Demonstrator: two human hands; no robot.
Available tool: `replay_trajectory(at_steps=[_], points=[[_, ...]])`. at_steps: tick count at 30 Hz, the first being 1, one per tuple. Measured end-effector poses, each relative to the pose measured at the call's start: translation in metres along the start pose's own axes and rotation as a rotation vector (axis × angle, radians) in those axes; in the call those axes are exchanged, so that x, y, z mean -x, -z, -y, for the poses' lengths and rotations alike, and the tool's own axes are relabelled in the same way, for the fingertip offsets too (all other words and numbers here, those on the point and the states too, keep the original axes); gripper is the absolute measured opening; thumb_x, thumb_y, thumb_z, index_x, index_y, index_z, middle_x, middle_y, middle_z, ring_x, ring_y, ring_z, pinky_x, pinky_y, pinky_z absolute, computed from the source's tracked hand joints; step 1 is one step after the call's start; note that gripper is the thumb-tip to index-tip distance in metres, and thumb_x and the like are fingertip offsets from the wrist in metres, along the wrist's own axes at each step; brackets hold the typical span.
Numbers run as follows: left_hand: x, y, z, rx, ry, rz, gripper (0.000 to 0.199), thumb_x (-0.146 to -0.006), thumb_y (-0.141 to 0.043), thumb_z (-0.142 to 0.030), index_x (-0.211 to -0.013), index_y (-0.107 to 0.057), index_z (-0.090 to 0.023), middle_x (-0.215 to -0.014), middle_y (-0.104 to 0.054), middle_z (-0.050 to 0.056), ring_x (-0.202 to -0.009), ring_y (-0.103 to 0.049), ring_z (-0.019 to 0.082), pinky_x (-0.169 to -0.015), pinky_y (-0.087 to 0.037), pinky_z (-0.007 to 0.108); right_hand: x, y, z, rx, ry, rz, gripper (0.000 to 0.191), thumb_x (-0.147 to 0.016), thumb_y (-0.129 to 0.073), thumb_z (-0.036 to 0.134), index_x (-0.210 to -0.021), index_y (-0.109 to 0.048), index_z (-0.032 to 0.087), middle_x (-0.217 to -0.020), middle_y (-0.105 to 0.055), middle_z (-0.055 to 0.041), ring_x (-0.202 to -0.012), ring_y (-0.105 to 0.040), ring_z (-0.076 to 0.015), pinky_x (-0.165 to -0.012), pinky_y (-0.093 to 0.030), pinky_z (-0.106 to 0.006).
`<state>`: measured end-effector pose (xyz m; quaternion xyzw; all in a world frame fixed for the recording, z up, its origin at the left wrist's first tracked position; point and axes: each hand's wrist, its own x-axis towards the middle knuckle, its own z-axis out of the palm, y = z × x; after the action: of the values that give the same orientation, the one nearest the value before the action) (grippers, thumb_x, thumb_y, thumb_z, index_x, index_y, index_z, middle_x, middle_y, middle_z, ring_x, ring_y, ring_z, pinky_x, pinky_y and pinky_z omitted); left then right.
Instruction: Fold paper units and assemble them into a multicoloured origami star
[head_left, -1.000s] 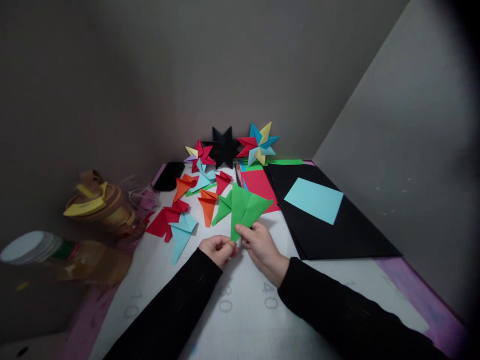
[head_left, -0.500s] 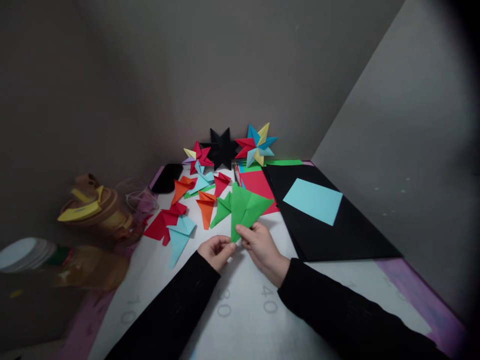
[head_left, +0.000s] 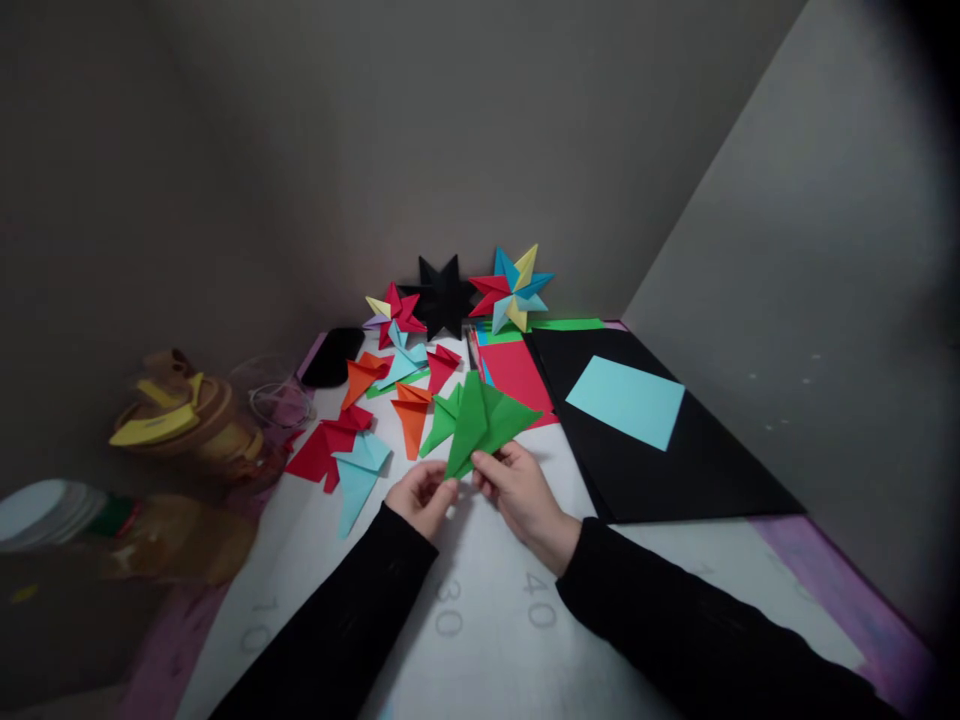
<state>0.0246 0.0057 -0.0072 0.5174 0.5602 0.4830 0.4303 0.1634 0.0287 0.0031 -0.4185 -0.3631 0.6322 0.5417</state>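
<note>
A folded green paper piece (head_left: 491,418) is held up over the white mat, its wide end pointing away and its narrow tip toward me. My left hand (head_left: 425,497) pinches the lower left tip between thumb and fingers. On the right, my right hand (head_left: 519,490) grips the paper's lower edge, thumb on top. Just behind the held piece, another folded green piece (head_left: 441,422) lies on the mat. Orange (head_left: 412,415), light blue (head_left: 358,470) and red (head_left: 330,447) folded pieces rest to the left.
Paper stars, one black (head_left: 444,297) and one multicoloured (head_left: 514,290), lean on the back wall. A light blue sheet (head_left: 628,402) lies on a black board (head_left: 697,480) at right. At left stand a jar (head_left: 176,537), a brown pot (head_left: 225,425) and a dark phone-like object (head_left: 334,358).
The green piece's left part has swung left and down, with its tip now farther left. My left hand has moved slightly left with it; my right hand has barely moved.
</note>
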Motion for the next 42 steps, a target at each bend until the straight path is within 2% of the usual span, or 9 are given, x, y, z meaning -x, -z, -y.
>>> replay_trajectory(at_steps=[3, 6, 8, 21, 25, 31, 35, 38, 42], points=[[-0.002, 0.008, -0.003, -0.195, -0.417, -0.189, 0.043, -0.073, -0.063, -0.025, -0.113, -0.049, -0.020, -0.113, -0.059, 0.011, -0.084, -0.062, 0.018, -0.064, -0.050, 0.029, 0.002, 0.000, -0.001, 0.089, 0.033, -0.012, 0.025, -0.070, -0.069, 0.036, -0.077, -0.057, 0.016, -0.061, -0.066, -0.0025, -0.049, -0.053, -0.0113, -0.045, -0.037, -0.022], [-0.005, 0.018, -0.009, -0.425, -0.780, -0.232, 0.031, -0.078, -0.058, -0.015, -0.108, -0.054, -0.022, -0.114, -0.055, 0.010, -0.100, -0.057, 0.021, -0.079, -0.050, 0.035, 0.005, -0.001, 0.000, 0.168, 0.047, 0.010, 0.024, -0.071, -0.068, 0.036, -0.079, -0.060, 0.015, -0.065, -0.067, -0.0044, -0.054, -0.058, -0.0142, -0.048, -0.041, -0.023], [-0.006, 0.022, -0.011, -0.517, -0.857, -0.234, 0.029, -0.079, -0.056, -0.013, -0.106, -0.055, -0.023, -0.110, -0.054, 0.008, -0.099, -0.057, 0.020, -0.081, -0.050, 0.035, 0.008, -0.001, -0.001, 0.199, 0.081, 0.046, 0.020, -0.074, -0.066, 0.034, -0.080, -0.062, 0.016, -0.068, -0.067, -0.0046, -0.059, -0.060, -0.0158, -0.052, -0.044, -0.025], [-0.011, 0.024, -0.006, -0.700, -0.717, -0.187, 0.008, -0.077, -0.058, -0.025, -0.082, -0.057, -0.019, -0.079, -0.054, 0.004, -0.074, -0.055, 0.019, -0.068, -0.047, 0.032, 0.008, 0.003, -0.007, 0.476, 0.341, 0.056, 0.011, -0.079, -0.060, 0.025, -0.084, -0.067, 0.019, -0.080, -0.065, -0.0045, -0.074, -0.058, -0.0187, -0.067, -0.046, -0.029], [-0.012, 0.026, -0.005, -0.744, -0.674, -0.149, 0.016, -0.078, -0.057, -0.031, -0.069, -0.050, -0.020, -0.063, -0.050, 0.001, -0.063, -0.050, 0.018, -0.060, -0.044, 0.031, 0.010, 0.002, -0.003, 0.611, 0.462, 0.067, 0.008, -0.080, -0.059, 0.023, -0.078, -0.066, 0.020, -0.075, -0.062, -0.0037, -0.071, -0.056, -0.0179, -0.064, -0.044, -0.029], [-0.008, 0.022, -0.009, -0.613, -0.810, -0.108, 0.014, -0.077, -0.059, -0.027, -0.068, -0.051, -0.020, -0.075, -0.062, 0.005, -0.074, -0.059, 0.018, -0.070, -0.047, 0.032, 0.013, 0.004, 0.001, 0.613, 0.612, 0.138, 0.011, -0.081, -0.056, 0.016, -0.083, -0.065, 0.022, -0.078, -0.061, -0.0036, -0.075, -0.057, -0.0185, -0.069, -0.045, -0.031], [-0.002, 0.019, -0.007, -0.549, -0.736, -0.100, 0.004, -0.077, -0.056, -0.022, -0.080, -0.053, -0.020, -0.083, -0.068, 0.006, -0.082, -0.064, 0.020, -0.075, -0.050, 0.034, 0.013, 0.004, 0.002, 0.570, 0.607, 0.104, 0.011, -0.081, -0.056, 0.017, -0.084, -0.065, 0.022, -0.079, -0.061, -0.0040, -0.076, -0.057, -0.0185, -0.070, -0.045, -0.031], [0.000, 0.018, -0.006, -0.572, -0.652, -0.090, 0.018, -0.076, -0.057, -0.025, -0.093, -0.056, -0.019, -0.086, -0.069, 0.007, -0.082, -0.064, 0.021, -0.074, -0.050, 0.035, 0.013, 0.003, 0.002, 0.545, 0.582, 0.075, 0.009, -0.081, -0.058, 0.020, -0.082, -0.067, 0.022, -0.078, -0.062, -0.0036, -0.074, -0.057, -0.0182, -0.069, -0.045, -0.030], [-0.003, 0.018, -0.005, -0.556, -0.735, -0.047, 0.021, -0.077, -0.055, -0.022, -0.098, -0.059, -0.019, -0.087, -0.069, 0.007, -0.083, -0.064, 0.021, -0.075, -0.050, 0.035, 0.013, 0.003, -0.001, 0.466, 0.448, 0.085, 0.009, -0.080, -0.060, 0.025, -0.078, -0.067, 0.020, -0.077, -0.065, -0.0045, -0.074, -0.059, -0.0193, -0.071, -0.046, -0.031]])
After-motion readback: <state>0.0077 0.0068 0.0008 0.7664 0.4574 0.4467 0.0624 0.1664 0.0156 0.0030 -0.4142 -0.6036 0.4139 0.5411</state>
